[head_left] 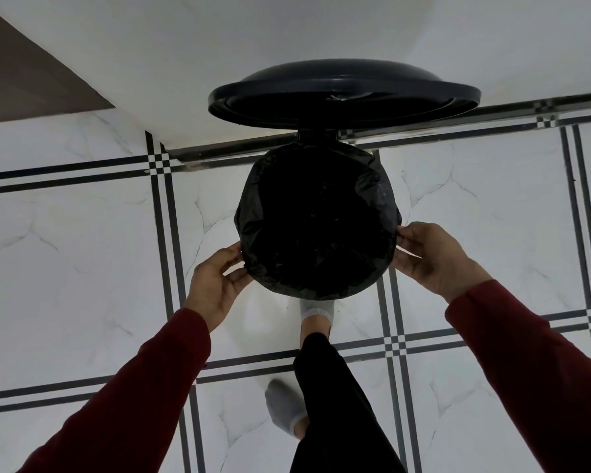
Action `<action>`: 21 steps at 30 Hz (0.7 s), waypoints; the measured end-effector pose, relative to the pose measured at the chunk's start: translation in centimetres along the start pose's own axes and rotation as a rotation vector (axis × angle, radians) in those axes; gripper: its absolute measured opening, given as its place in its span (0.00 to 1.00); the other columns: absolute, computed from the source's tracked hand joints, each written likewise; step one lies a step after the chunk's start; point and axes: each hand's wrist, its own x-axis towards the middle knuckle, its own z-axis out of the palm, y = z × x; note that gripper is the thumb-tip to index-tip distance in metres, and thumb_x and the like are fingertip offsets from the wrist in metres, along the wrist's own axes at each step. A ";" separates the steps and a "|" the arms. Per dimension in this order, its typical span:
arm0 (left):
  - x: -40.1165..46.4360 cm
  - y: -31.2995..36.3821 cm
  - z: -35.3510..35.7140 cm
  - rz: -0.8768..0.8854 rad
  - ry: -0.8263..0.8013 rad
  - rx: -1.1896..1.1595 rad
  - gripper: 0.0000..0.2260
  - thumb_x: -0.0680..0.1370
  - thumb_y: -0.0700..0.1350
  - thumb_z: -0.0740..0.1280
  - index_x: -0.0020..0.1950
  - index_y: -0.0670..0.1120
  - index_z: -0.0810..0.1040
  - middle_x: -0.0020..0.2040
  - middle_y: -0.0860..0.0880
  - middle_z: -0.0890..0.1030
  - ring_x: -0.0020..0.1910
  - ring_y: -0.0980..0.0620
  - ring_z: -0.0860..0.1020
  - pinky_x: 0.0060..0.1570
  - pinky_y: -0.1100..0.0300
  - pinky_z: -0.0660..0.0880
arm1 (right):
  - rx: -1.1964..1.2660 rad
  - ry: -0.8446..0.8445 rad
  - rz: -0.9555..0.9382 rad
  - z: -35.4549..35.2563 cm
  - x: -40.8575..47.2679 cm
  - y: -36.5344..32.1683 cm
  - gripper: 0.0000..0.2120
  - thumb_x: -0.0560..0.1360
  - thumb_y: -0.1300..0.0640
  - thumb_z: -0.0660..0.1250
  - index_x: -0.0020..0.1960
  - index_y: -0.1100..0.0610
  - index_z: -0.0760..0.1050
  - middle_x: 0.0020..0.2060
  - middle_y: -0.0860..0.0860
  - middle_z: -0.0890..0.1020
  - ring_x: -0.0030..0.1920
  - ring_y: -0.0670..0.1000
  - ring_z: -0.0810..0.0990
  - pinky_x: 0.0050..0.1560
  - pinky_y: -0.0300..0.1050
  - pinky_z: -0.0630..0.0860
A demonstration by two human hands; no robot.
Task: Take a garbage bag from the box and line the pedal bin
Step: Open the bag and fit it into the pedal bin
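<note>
A round black pedal bin stands on the tiled floor against the wall, its lid (342, 93) raised upright. A black garbage bag (316, 220) lies inside it, folded out over the whole rim, so the bin's own body is hidden. My left hand (215, 281) pinches the bag's edge at the rim's lower left. My right hand (430, 256) pinches the bag's edge at the rim's right side. My foot in a grey sock (317, 314) rests at the bin's front, where the pedal is hidden. The bag box is not in view.
White marble-look floor tiles (82, 254) with black line borders surround the bin. A white wall (185, 56) rises right behind it, with a brown surface (21, 80) at the far left. My other foot (285, 409) stands further back.
</note>
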 end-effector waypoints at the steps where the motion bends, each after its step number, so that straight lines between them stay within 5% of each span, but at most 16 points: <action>1: -0.1 0.1 0.0 0.003 -0.014 -0.001 0.11 0.82 0.38 0.64 0.52 0.43 0.87 0.57 0.45 0.86 0.51 0.46 0.86 0.50 0.56 0.83 | -0.013 -0.033 0.036 0.0 0.0 -0.2 0.04 0.74 0.61 0.66 0.43 0.58 0.79 0.41 0.54 0.83 0.39 0.54 0.83 0.51 0.50 0.82; 6: 0.2 -0.6 -0.4 0.002 -0.049 0.003 0.12 0.83 0.36 0.63 0.63 0.43 0.83 0.59 0.47 0.86 0.55 0.53 0.85 0.51 0.62 0.82 | -0.064 -0.133 0.175 -0.5 -0.2 -1.0 0.03 0.72 0.56 0.70 0.44 0.55 0.80 0.40 0.50 0.83 0.41 0.52 0.83 0.58 0.50 0.79; 9: 0.9 -1.1 -0.6 -0.042 -0.067 -0.063 0.16 0.84 0.35 0.61 0.68 0.43 0.79 0.63 0.46 0.84 0.59 0.53 0.84 0.54 0.63 0.81 | 0.010 -0.145 0.201 -0.7 0.0 -0.5 0.09 0.73 0.59 0.70 0.53 0.56 0.79 0.48 0.53 0.81 0.47 0.53 0.83 0.55 0.50 0.82; 12: 1.4 -1.4 -0.3 -0.030 -0.042 -0.086 0.18 0.83 0.30 0.58 0.68 0.41 0.79 0.62 0.44 0.85 0.58 0.50 0.84 0.52 0.62 0.82 | 0.071 -0.160 0.209 -0.7 0.1 0.2 0.09 0.76 0.59 0.70 0.56 0.56 0.80 0.46 0.51 0.83 0.45 0.51 0.84 0.47 0.47 0.84; 16: 1.5 -1.4 0.5 0.032 0.040 0.008 0.20 0.80 0.24 0.55 0.62 0.40 0.80 0.54 0.42 0.86 0.51 0.47 0.86 0.46 0.60 0.83 | 0.103 -0.160 0.194 -0.7 0.3 1.4 0.13 0.77 0.55 0.70 0.61 0.55 0.80 0.51 0.51 0.85 0.54 0.53 0.84 0.55 0.53 0.82; 21: 1.3 -1.6 0.3 0.113 0.083 0.053 0.15 0.79 0.26 0.62 0.58 0.39 0.82 0.47 0.42 0.87 0.46 0.48 0.86 0.45 0.60 0.82 | 0.173 -0.125 0.133 0.0 0.0 1.8 0.09 0.79 0.58 0.68 0.58 0.61 0.80 0.49 0.54 0.85 0.43 0.53 0.87 0.40 0.49 0.84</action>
